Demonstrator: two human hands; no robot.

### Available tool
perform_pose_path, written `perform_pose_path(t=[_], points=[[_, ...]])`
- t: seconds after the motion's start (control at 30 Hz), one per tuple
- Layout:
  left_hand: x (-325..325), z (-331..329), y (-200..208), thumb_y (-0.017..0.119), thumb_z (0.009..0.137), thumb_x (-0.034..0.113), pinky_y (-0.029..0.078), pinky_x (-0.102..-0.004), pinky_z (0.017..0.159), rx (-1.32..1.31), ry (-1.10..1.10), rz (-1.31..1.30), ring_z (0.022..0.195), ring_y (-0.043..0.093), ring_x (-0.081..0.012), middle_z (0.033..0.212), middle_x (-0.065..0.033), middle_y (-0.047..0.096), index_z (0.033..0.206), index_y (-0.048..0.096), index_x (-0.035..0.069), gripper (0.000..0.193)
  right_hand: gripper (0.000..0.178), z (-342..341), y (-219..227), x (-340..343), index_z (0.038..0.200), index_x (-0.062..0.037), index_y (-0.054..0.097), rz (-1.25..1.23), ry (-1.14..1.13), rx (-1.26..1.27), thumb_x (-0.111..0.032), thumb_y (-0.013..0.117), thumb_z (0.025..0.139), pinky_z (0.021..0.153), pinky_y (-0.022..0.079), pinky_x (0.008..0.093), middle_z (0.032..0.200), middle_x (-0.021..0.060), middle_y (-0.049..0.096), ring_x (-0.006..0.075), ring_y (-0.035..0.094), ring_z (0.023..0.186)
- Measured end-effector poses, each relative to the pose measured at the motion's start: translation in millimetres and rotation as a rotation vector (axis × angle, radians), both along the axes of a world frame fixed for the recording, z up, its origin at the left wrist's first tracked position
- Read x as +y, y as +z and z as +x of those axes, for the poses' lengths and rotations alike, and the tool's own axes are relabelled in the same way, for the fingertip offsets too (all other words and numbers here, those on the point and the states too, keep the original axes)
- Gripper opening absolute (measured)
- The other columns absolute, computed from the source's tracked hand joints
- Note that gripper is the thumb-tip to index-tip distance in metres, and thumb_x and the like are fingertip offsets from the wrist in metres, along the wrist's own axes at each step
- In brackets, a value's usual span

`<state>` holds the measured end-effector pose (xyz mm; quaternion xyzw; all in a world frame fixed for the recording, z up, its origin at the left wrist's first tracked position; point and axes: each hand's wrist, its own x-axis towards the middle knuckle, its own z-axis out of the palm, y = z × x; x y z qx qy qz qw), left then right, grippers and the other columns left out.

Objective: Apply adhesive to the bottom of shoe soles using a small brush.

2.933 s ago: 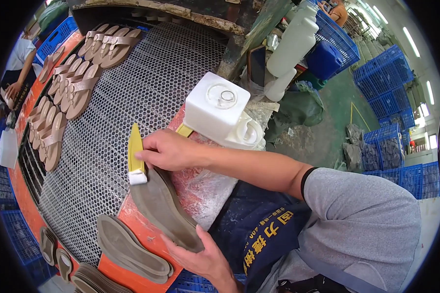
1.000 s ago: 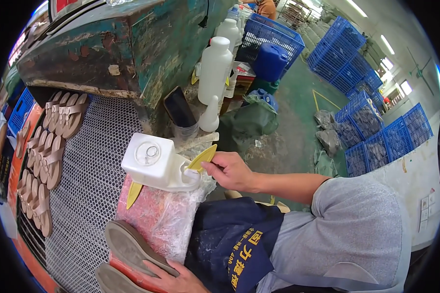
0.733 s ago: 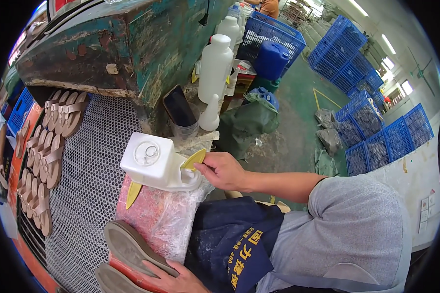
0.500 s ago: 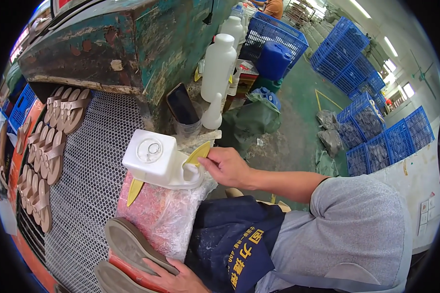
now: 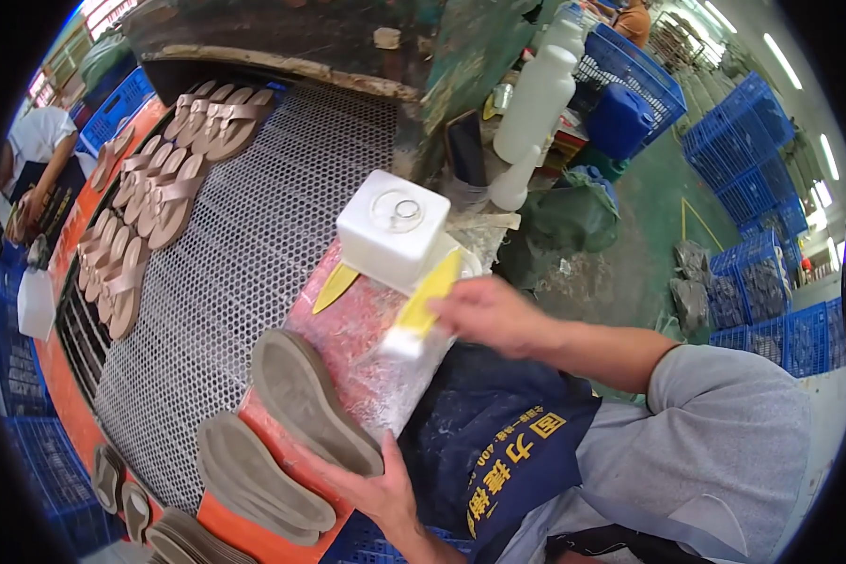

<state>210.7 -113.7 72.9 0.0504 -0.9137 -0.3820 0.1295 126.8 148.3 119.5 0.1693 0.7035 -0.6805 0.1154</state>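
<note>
My right hand (image 5: 489, 315) pinches a brush (image 5: 428, 299) by its flat yellow handle. The brush's white end, smeared by motion, hangs over the red, plastic-wrapped pad (image 5: 357, 338). Beside it stands a white boxy glue container (image 5: 395, 226), and a pointed yellow piece (image 5: 334, 287) sticks out at its base. Below, my left hand (image 5: 381, 484) is closed round the near end of a grey-brown shoe sole (image 5: 312, 399), thumb on one edge and fingers on the other. A second sole (image 5: 258, 475) lies to the left on the orange surface.
A honeycomb mesh conveyor (image 5: 235, 282) runs along the left, carrying rows of tan sandals (image 5: 164, 188). More soles (image 5: 193, 540) are at the lower left. White bottles (image 5: 536, 103), a phone (image 5: 465, 150) and blue crates (image 5: 743, 122) stand beyond. Another person (image 5: 42, 160) is at far left.
My right hand has drawn the brush out of the container toward me. My left hand has closed on the sole's end. The view has swung left.
</note>
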Motion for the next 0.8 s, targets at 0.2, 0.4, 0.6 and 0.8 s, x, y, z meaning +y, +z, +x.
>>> perform_pose_path(t=[0.2, 0.4, 0.6, 0.8], points=[[-13.3, 19.3, 2.1, 0.087, 0.076, 0.008, 0.034, -0.0492, 0.121, -0.034, -0.018, 0.291, 0.147, 0.041, -0.0411, 0.164, -0.0261, 0.036, 0.167, 0.012, 0.002, 0.118, 0.034, -72.9, -24.9, -121.2, 0.081, -0.0024, 0.07, 0.204, 0.335, 0.37, -0.025, 0.06, 0.105, 0.057, 0.047, 0.0302, 0.073, 0.0027, 0.068, 0.0146, 0.056, 0.06], [-27.9, 41.8, -23.6, 0.087, 0.078, 0.009, 0.044, -0.0455, 0.114, -0.16, 0.082, 0.416, 0.139, 0.051, -0.0407, 0.155, -0.0252, 0.048, 0.167, 0.013, 0.0, 0.116, 0.03, -56.0, -32.3, -121.3, 0.079, -0.0021, 0.066, 0.315, 0.597, 0.404, -0.022, 0.061, 0.102, 0.055, 0.046, 0.0354, 0.068, 0.0069, 0.066, 0.0213, 0.055, 0.055], [-32.3, 42.5, -37.6, 0.088, 0.079, 0.009, 0.048, -0.0439, 0.108, -0.081, 0.064, 0.371, 0.133, 0.057, -0.0391, 0.147, -0.0244, 0.057, 0.166, 0.013, -0.002, 0.116, 0.031, -33.7, -15.1, -114.9, 0.079, -0.0059, 0.066, 0.114, 0.763, 0.291, -0.024, 0.062, 0.104, 0.052, 0.045, 0.0323, 0.068, 0.0018, 0.065, 0.0157, 0.054, 0.055], [-33.0, 39.8, -43.0, 0.088, 0.078, 0.009, 0.048, -0.0443, 0.108, -0.024, 0.039, 0.316, 0.133, 0.057, -0.0385, 0.147, -0.0248, 0.057, 0.166, 0.013, -0.003, 0.116, 0.03, -70.7, -39.3, -147.7, 0.081, -0.0063, 0.069, 0.16, 0.292, 0.28, -0.025, 0.064, 0.103, 0.05, 0.042, 0.0296, 0.068, -0.0007, 0.064, 0.0115, 0.052, 0.054]])
